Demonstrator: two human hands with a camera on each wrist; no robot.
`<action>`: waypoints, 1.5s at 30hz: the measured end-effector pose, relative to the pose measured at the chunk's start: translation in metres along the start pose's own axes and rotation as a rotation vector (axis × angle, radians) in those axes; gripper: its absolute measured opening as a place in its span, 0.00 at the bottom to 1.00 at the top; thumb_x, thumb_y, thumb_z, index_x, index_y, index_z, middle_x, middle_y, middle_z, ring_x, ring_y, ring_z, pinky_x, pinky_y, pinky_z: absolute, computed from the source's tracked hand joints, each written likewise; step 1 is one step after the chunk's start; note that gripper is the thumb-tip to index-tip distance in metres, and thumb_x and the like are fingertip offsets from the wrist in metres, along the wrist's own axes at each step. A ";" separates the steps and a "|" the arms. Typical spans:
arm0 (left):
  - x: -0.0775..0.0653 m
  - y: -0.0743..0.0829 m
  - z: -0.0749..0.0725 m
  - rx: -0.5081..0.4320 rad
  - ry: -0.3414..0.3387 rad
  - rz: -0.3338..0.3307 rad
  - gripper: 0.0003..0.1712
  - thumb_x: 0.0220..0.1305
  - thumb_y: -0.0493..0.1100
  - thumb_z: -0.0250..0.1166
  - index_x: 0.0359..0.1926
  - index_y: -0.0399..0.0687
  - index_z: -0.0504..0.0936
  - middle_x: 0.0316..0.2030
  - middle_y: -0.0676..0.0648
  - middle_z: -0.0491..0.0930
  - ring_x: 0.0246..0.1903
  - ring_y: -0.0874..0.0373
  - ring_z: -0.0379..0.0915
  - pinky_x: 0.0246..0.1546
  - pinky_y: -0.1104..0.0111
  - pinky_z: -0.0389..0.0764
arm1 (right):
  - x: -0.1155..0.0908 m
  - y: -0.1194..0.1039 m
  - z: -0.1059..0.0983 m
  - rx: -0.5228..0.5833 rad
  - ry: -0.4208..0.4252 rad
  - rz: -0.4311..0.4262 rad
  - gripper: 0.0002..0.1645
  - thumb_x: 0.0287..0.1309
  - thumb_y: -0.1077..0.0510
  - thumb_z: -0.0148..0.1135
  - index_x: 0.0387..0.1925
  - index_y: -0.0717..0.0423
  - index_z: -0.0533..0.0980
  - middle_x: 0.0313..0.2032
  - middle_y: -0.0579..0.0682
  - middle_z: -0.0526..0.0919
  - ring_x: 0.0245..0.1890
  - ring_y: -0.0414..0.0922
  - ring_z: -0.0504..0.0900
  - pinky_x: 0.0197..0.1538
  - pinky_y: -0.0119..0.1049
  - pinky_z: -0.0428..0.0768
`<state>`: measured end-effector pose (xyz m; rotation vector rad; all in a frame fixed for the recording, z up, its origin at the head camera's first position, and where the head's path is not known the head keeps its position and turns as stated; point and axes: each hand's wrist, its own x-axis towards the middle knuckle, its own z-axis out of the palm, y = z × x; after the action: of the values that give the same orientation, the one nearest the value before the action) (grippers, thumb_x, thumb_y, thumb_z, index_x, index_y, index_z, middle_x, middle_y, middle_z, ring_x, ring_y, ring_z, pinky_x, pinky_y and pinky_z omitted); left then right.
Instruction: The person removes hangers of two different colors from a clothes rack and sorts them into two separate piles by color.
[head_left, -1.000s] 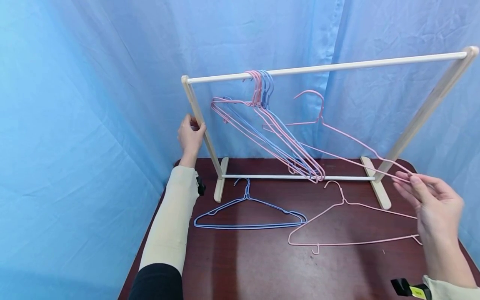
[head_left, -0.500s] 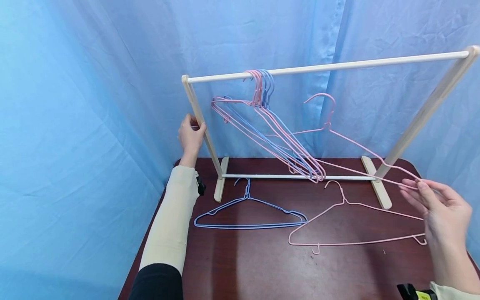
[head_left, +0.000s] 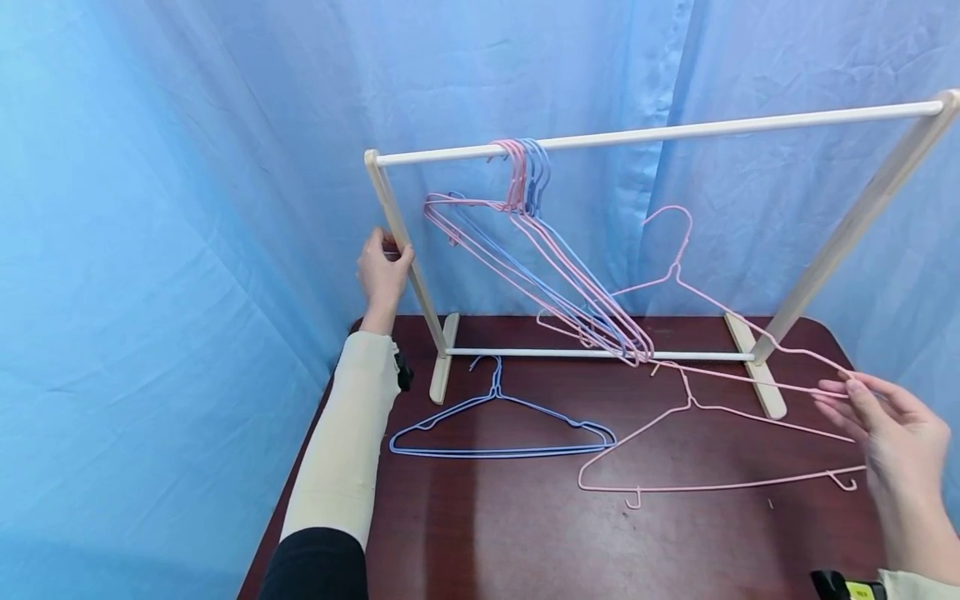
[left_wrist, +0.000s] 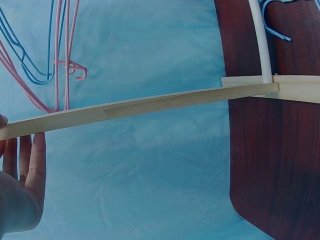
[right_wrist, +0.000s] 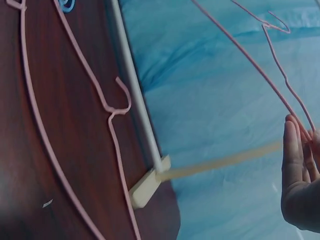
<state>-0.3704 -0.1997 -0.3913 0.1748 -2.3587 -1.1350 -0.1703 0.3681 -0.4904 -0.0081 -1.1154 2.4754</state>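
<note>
My left hand grips the left wooden post of a clothes rack, thumb on one side and fingers on the other. In the left wrist view the fingers lie along the post's edge. At the right, my right hand pinches one end of a pink wire hanger; its hook points up and stands free below the top bar. Several pink and blue hangers hang bunched on that bar toward the left. The held hanger's far end passes behind this bunch.
On the dark wooden table lie blue hangers, one over another, and a pink hanger at their right, partly behind my right hand. The rack's lower bar and wooden feet stand behind them. Blue curtains surround the table.
My right hand has moved right and slightly down with the pink hanger, whose hook has shifted right and lower, away from the bunch. My left hand stays on the post.
</note>
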 end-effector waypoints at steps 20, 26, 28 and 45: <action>-0.003 0.011 0.009 -0.012 -0.041 0.010 0.11 0.68 0.46 0.60 0.44 0.43 0.74 0.47 0.40 0.82 0.46 0.45 0.82 0.47 0.53 0.80 | -0.001 -0.010 -0.084 -0.127 0.005 0.082 0.14 0.66 0.74 0.51 0.41 0.66 0.84 0.30 0.57 0.90 0.28 0.48 0.91 0.31 0.37 0.86; 0.006 0.020 0.007 -0.046 -0.043 0.030 0.12 0.68 0.45 0.60 0.45 0.41 0.73 0.47 0.38 0.81 0.46 0.45 0.82 0.45 0.54 0.82 | -0.002 -0.022 -0.099 -0.159 0.053 0.190 0.12 0.66 0.70 0.55 0.39 0.62 0.85 0.33 0.52 0.91 0.28 0.46 0.91 0.31 0.36 0.86; 0.008 0.021 0.005 -0.054 -0.040 0.036 0.12 0.68 0.45 0.60 0.45 0.41 0.73 0.47 0.38 0.81 0.46 0.45 0.82 0.45 0.54 0.82 | -0.002 -0.024 -0.103 -0.155 0.055 0.220 0.13 0.66 0.70 0.54 0.40 0.61 0.85 0.34 0.52 0.91 0.29 0.47 0.91 0.32 0.37 0.87; 0.003 0.009 -0.033 0.001 0.002 -0.024 0.12 0.68 0.46 0.59 0.45 0.42 0.73 0.47 0.39 0.81 0.46 0.46 0.82 0.50 0.55 0.81 | -0.002 -0.016 -0.121 -0.231 0.123 0.518 0.13 0.66 0.65 0.58 0.35 0.54 0.88 0.30 0.52 0.90 0.28 0.48 0.91 0.34 0.38 0.87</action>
<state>-0.3556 -0.2181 -0.3658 0.2046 -2.3610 -1.1443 -0.1417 0.4629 -0.5611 -0.5760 -1.4854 2.7095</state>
